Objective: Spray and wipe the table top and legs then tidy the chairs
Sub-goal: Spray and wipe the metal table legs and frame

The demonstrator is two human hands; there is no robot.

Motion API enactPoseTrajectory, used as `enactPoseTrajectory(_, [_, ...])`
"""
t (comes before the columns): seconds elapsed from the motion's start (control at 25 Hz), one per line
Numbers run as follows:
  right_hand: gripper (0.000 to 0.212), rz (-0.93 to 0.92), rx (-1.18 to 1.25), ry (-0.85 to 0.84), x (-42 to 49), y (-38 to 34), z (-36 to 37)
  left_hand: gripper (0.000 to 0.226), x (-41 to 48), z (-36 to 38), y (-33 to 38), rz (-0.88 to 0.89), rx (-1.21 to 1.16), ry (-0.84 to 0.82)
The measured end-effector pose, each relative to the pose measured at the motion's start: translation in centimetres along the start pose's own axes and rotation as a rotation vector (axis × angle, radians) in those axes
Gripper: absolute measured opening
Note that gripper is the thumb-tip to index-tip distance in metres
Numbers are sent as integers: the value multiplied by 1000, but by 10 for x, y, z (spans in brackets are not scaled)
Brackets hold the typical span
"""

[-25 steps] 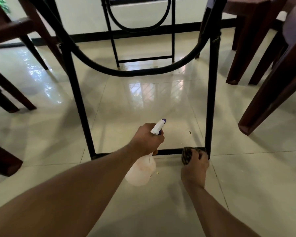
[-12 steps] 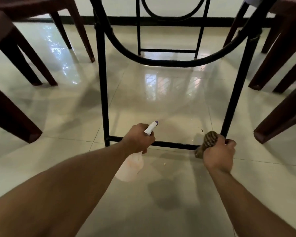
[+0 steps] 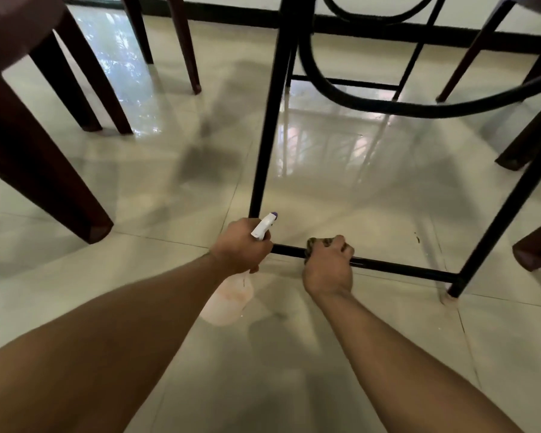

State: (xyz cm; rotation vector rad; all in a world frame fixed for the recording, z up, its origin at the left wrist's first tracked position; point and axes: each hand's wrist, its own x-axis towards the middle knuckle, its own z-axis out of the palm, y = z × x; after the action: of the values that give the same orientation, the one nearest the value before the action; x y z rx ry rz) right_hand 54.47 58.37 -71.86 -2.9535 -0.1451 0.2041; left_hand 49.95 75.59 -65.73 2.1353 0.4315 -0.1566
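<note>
Black metal tube, the table's low crossbar (image 3: 403,270), runs just above the floor and passes straight under both hands on my feed. The right hand (image 3: 328,267) has its fingers curled over that bar. A mottled brown cloth (image 3: 316,242) is bunched under them against the metal, and only a corner of it peeks out past the knuckles.

The left hand (image 3: 239,246) sits just beside it, on its left, wrapped round the neck of a spray bottle (image 3: 228,300). The white trigger head with its purple tip points up and away from the hand. The pale, translucent body hangs below the wrist, close over the floor tiles (image 3: 294,354); I cannot tell whether it touches them.

Directly beyond the left hand, the near table leg (image 3: 264,135) rises from the bar's end. Well to the right of the right hand, the bar meets the far table leg (image 3: 497,220), which stands on the tiles. A curved brace (image 3: 388,105) sweeps between the two legs, well above the hands.

Dark brown chair legs (image 3: 44,170) stand off to the left of the left hand, and other chair feet (image 3: 533,250) stand to the right of the right hand. A few dark specks (image 3: 416,237) lie on the tiles beyond the bar, right of the right hand.
</note>
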Motion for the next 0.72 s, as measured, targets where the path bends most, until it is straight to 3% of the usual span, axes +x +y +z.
enactPoseTrajectory(0.16, [39,-47,333,-54,-19,-91,13,5,-10,-51,-39,-38,-29,75])
enactPoseTrajectory(0.24, [44,52,530,-23,-23,-121,18,7,-16,-65,-54,-43,-37,76])
enactPoseTrajectory(0.48, [45,324,1236,33,-25,-107,7,10,-28,-64,-67,-65,-68,10])
enactPoseTrajectory(0.6, [42,348,1375,-147,-18,-93,-15,22,-29,-55,-49,-55,-86,-6])
enactPoseTrajectory(0.72, [44,256,1248,-179,-26,-84,-53,28,-38,-57,-21,-34,-32,-26])
